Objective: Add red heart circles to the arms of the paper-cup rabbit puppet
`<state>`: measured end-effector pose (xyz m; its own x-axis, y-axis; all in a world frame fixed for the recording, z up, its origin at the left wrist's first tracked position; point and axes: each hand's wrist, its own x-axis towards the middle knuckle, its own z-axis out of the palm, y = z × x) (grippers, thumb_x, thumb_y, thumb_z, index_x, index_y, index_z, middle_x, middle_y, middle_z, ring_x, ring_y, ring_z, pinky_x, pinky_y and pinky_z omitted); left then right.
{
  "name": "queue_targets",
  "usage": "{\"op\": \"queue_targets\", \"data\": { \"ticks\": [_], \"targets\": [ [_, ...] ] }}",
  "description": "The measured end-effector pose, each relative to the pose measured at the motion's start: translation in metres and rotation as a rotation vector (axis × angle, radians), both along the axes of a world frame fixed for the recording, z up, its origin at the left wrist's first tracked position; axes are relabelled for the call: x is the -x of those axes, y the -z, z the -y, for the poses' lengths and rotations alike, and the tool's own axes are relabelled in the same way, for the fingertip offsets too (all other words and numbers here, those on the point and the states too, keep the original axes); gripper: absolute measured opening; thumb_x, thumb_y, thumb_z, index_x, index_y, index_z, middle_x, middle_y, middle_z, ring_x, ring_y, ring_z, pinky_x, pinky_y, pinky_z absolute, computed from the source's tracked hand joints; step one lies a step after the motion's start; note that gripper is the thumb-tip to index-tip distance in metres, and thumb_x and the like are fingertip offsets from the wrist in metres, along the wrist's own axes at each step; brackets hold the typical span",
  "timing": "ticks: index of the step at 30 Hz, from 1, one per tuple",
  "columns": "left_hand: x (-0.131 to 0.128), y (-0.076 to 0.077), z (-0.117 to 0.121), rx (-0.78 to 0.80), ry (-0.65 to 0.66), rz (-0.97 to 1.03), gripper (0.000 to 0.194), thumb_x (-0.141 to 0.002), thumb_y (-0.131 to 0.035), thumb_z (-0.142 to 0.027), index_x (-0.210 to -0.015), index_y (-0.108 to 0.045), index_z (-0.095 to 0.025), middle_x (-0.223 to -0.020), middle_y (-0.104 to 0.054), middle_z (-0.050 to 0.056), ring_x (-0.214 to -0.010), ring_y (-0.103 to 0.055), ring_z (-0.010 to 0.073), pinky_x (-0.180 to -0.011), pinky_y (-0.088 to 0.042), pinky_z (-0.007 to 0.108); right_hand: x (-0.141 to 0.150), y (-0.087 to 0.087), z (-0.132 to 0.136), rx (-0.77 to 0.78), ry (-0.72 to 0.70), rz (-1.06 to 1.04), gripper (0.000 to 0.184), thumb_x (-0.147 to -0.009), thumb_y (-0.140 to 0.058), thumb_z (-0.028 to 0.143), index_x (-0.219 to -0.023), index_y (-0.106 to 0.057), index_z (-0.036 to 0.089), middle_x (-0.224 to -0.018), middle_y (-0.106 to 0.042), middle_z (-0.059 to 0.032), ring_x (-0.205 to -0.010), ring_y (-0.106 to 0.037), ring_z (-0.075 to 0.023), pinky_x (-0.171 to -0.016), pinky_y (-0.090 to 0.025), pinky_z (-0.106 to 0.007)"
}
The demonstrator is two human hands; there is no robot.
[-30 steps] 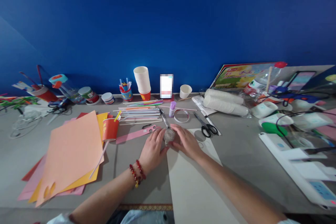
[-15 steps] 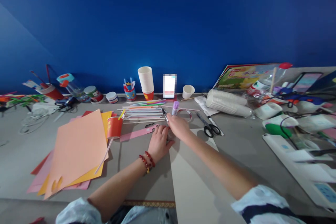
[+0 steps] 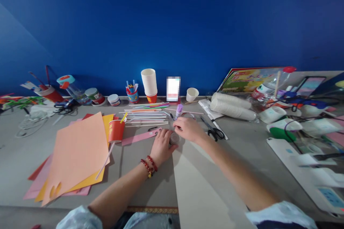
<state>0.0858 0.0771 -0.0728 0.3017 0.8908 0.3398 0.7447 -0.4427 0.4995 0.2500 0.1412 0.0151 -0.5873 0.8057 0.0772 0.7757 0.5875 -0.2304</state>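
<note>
My left hand (image 3: 160,145), with a red bead bracelet on its wrist, rests on the grey table and curls round a small clear round container (image 3: 174,138). Just beyond the container, my right hand (image 3: 187,129) hovers with its fingertips pinched together over the container's top; what they pinch is too small to make out. A black pen (image 3: 171,115), a purple glue stick (image 3: 178,110) and a clear tape ring (image 3: 189,115) lie right behind the hands. A pink paper strip (image 3: 138,137) lies to the left of my left hand. Under my right forearm is a white card sheet (image 3: 199,189).
Coloured straws (image 3: 146,114) lie in a row behind. A red paper cup (image 3: 116,131) stands on a stack of coloured paper (image 3: 76,154) at left. Black scissors (image 3: 215,132) lie at right, with stacked white cups (image 3: 231,107) and cluttered tools beyond. A blue wall backs the table.
My right hand left the container, reached out to the pen and glue stick, then drew back a little with its fingers pinched. My left hand stayed on the container.
</note>
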Motion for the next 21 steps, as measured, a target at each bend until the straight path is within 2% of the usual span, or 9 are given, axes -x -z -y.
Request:
{"op": "queue_targets", "data": {
  "ticks": [5, 9, 14, 21],
  "targets": [
    [0.002, 0.001, 0.000, -0.009, 0.004, 0.020, 0.052, -0.082, -0.070, -0.028, -0.129, -0.047, -0.019, -0.121, -0.058, 0.013, -0.117, -0.055, 0.0315, -0.108, -0.039, 0.058, -0.032, -0.030, 0.032, 0.041, -0.093, -0.371, 0.016, -0.091, -0.061, 0.030, -0.103, -0.069, 0.022, -0.089, -0.071, -0.0046, -0.068, -0.064, -0.0159, -0.064, -0.049, -0.027],
    [0.003, 0.001, -0.001, -0.007, 0.016, 0.034, 0.044, -0.086, -0.068, -0.031, -0.125, -0.051, -0.018, -0.118, -0.059, 0.013, -0.114, -0.055, 0.0308, -0.106, -0.041, 0.056, -0.047, -0.044, 0.049, 0.015, 0.001, -0.530, 0.017, -0.098, -0.051, 0.033, -0.100, -0.065, 0.024, -0.090, -0.073, -0.0041, -0.073, -0.066, -0.0167, -0.066, -0.050, -0.026],
    [0.003, 0.001, -0.001, 0.007, 0.008, 0.036, 0.044, -0.084, -0.070, -0.031, -0.122, -0.054, -0.015, -0.116, -0.059, 0.014, -0.114, -0.055, 0.0310, -0.103, -0.044, 0.054, -0.042, -0.037, 0.046, 0.146, 0.061, -0.589, 0.018, -0.101, -0.044, 0.038, -0.098, -0.054, 0.024, -0.070, -0.069, 0.0002, -0.056, -0.063, -0.0144, -0.057, -0.048, -0.024],
    [0.003, 0.003, -0.002, -0.007, 0.001, 0.048, 0.047, -0.082, -0.073, -0.028, -0.124, -0.054, -0.018, -0.116, -0.059, 0.012, -0.112, -0.056, 0.0301, -0.102, -0.044, 0.054, -0.028, -0.013, 0.036, 0.129, 0.065, -0.546, 0.021, -0.102, -0.039, 0.038, -0.095, -0.051, 0.023, -0.067, -0.069, -0.0004, -0.053, -0.063, -0.0154, -0.055, -0.046, -0.024]
  ]
}}
